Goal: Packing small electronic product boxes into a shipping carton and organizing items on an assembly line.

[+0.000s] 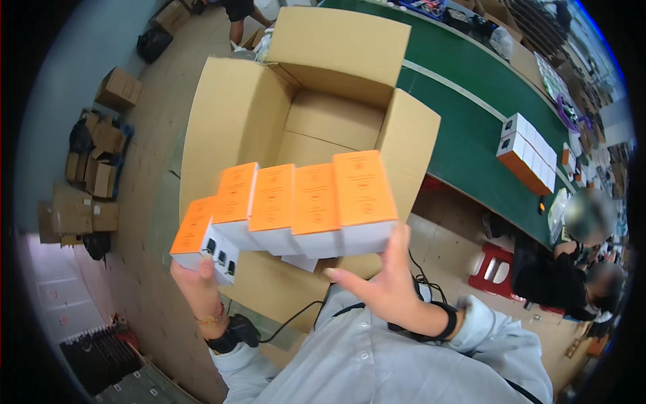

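A row of several small boxes (316,198), orange on top and white on the sides, is squeezed end to end between my two hands. The row is uneven, and its left-end box (196,225) sits lower and tilted, with dark pictures on its white face. My left hand (196,279) is closed on that end. My right hand (383,286) presses the other end with its fingers, its thumb stretched out to the left below the row. Just beyond and partly beneath the row stands a large open carton (232,114), flaps folded outward, its visible inner floor bare brown cardboard.
To the right runs a long green table (457,135) bearing a block of similar white and orange boxes (528,158). Below it are a red stool (494,273) and seated people. Stacked cartons (101,155) line the left wall. Another person's legs (239,23) show at the back.
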A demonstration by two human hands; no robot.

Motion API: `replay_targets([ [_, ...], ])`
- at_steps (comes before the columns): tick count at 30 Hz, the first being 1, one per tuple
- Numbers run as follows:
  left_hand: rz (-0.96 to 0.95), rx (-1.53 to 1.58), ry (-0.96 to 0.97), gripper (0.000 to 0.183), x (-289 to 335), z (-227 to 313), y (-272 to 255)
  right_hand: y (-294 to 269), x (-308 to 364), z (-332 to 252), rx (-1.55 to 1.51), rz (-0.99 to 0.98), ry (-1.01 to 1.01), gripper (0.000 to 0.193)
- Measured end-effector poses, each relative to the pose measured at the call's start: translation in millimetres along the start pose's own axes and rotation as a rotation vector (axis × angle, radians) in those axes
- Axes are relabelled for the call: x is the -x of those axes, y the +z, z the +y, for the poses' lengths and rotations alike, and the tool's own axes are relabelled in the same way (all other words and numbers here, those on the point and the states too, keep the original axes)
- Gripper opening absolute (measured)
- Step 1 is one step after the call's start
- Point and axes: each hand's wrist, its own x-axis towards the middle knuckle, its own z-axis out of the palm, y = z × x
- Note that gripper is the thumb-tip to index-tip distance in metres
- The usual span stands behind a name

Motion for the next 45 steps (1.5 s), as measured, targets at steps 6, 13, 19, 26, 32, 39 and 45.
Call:
replay_targets([
  [6, -0.201, 0.113, 0.121, 0.07, 26, 47, 97, -84, 63, 5, -0.005, 0.342, 0.073, 0.093],
  [13, -0.481, 0.179, 0.152, 0.055, 87, 92, 276, -218, 124, 69, -0.209, 0.685, 0.176, 0.085],
  [19, -0.632, 0.156, 0.073, 0.042, 146, 117, 477, -383, 147, 177, -0.084, 0.774, 0.323, 0.085],
  [26, -0.744, -0.179, 0.017, 0.06, 145, 80, 727, -563, 88, 302, -0.078, 0.664, 0.471, 0.068],
  [32, -0.8, -0.437, 0.001, 0.075, 134, 44, 853, -645, 56, 423, -0.102, 0.647, 0.28, 0.076],
  [39, -0.517, -0.232, 0.162, 0.075, 157, 43, 872, -643, 90, 449, 0.087, 0.636, 0.312, 0.094],
  [45, -0.617, 0.006, 0.267, 0.041, 158, 97, 702, -593, 95, 400, 0.755, 0.908, 0.165, 0.083],
])
